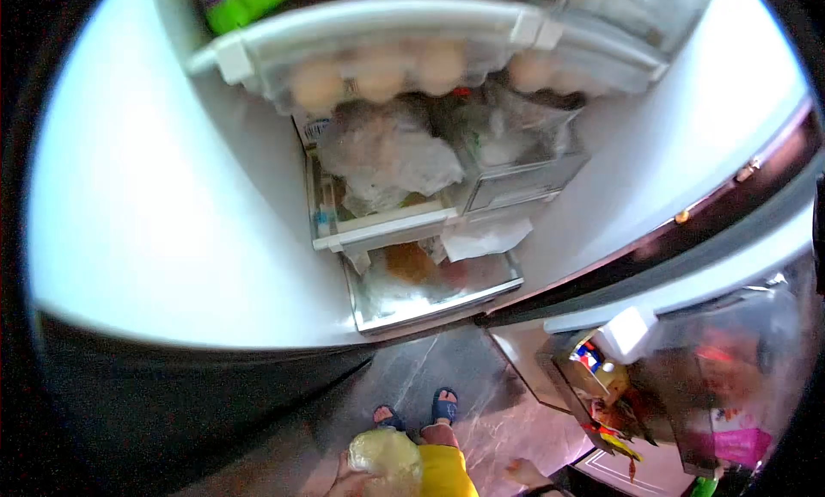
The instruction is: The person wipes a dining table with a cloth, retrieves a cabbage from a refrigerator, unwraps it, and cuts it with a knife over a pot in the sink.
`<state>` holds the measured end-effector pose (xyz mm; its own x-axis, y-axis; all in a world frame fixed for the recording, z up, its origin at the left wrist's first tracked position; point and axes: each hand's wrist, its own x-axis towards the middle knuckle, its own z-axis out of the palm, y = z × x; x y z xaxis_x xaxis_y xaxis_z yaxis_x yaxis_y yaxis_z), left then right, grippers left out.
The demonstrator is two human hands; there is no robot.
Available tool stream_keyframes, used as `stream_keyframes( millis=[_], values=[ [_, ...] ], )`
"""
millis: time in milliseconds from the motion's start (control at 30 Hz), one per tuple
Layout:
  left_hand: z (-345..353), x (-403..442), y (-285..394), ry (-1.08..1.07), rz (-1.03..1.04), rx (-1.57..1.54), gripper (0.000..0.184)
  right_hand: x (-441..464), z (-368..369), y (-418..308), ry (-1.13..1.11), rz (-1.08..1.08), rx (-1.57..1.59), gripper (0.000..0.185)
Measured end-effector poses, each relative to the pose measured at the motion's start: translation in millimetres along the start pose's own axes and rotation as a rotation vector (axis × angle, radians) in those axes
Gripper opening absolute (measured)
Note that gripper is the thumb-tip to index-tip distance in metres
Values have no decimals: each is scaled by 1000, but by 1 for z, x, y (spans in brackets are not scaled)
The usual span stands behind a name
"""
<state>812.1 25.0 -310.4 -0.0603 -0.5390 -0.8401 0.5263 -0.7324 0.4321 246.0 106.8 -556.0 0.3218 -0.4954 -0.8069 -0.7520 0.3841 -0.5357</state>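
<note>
At the bottom of the view, my left hand (345,480) is closed around the side of a pale yellow-green round bundle (387,463). Its shiny surface looks like clear plastic wrap; what is inside cannot be made out. My right hand (526,474) hangs low to the right, away from the bundle. Its fingers are loosely apart, and nothing shows in them. Ahead stands an open fridge with a wrapped plastic bag (387,153) on its middle shelf (387,230).
Eggs (378,74) sit in a tray under the upper shelf (387,24). Below are a clear drawer (524,183) and a bottom bin (443,312). The open door (516,351) on the right carries packets (735,437). Sandalled feet (444,407) stand on the tiled floor (412,359).
</note>
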Motion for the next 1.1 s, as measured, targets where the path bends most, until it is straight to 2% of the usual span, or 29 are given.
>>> stream_keyframes(
  millis=[67, 100, 133, 200, 233, 267, 300, 333, 367, 400, 433, 467, 500, 533, 600, 667, 733, 767, 800, 833, 867, 900, 1000, 1067, 1100],
  values=[
    [-12, -15, -8, -12, 30, 18, 78, -104, -9, 28, 391, 179, 478, 25],
    [-11, -18, -6, -12, 49, 14, 77, -146, -32, 5, 561, 344, 643, 21],
    [-10, -20, -3, -12, 69, 9, 77, -186, -63, -64, 712, 476, 754, 18],
    [-3, -25, 5, 0, 84, -8, 76, -250, -94, -129, 928, 510, 869, 11],
    [30, -51, 44, -35, 86, -6, 75, -262, -97, -131, 1012, 489, 905, 7],
    [36, -54, 51, -36, 52, -33, 75, -274, -101, -133, 1096, 463, 938, 4],
    [39, -54, 49, -36, 9, -62, 76, -282, -104, -184, 1147, 568, 821, 4],
    [38, -54, 36, -30, -37, -95, 76, -281, -92, -162, 1083, 510, 881, 5],
    [31, -41, 9, -43, 48, -112, 80, -280, -81, -140, 1016, 454, 941, 6],
    [24, -31, -14, -2, 14, -56, 76, -268, -67, -151, 975, 452, 950, 10],
    [34, -32, -25, 32, 102, -12, 75, -256, -50, -138, 864, 479, 799, 16],
    [49, -31, -30, 68, 192, 33, 74, -242, -39, -162, 743, 566, 721, 20],
    [57, -27, -41, 31, 248, 48, 72, -233, -25, -153, 529, 424, 1090, 20],
    [64, -17, -50, -7, 314, 72, 70, -213, 4, -119, 418, 328, 902, 22],
    [70, 16, -66, -97, 448, 126, 67, -175, 42, -135, 333, 235, 588, 24],
    [60, 47, -97, -148, 458, 203, 64, -141, 59, -146, 285, 233, 303, 22],
    [46, 70, -137, -162, 351, 309, 61, -111, 67, -149, 276, 181, 342, 25],
    [43, 80, -157, -172, 307, 359, 60, -96, 62, -151, 197, 253, 241, 23],
    [39, 90, -175, -184, 265, 404, 58, -82, 70, -141, 265, 224, 454, 21],
    [36, 99, -190, -198, 223, 449, 57, -75, 81, -128, 269, 229, 473, 25],
    [37, 114, -200, -203, 129, 303, 55, -65, 83, -115, 276, 223, 491, 29],
    [38, 128, -209, -195, 38, 156, 53, -52, 71, -106, 212, 365, 425, 33],
    [40, 150, -216, -159, -54, -38, 53, -19, 56, -104, 231, 198, 596, 29],
    [33, 153, -208, -139, -63, -78, 53, 4, 32, -102, 277, -26, 145, 19],
    [29, 157, -199, -128, -65, -89, 53, 24, 20, -100, 334, 53, 447, 20]
  ],
)
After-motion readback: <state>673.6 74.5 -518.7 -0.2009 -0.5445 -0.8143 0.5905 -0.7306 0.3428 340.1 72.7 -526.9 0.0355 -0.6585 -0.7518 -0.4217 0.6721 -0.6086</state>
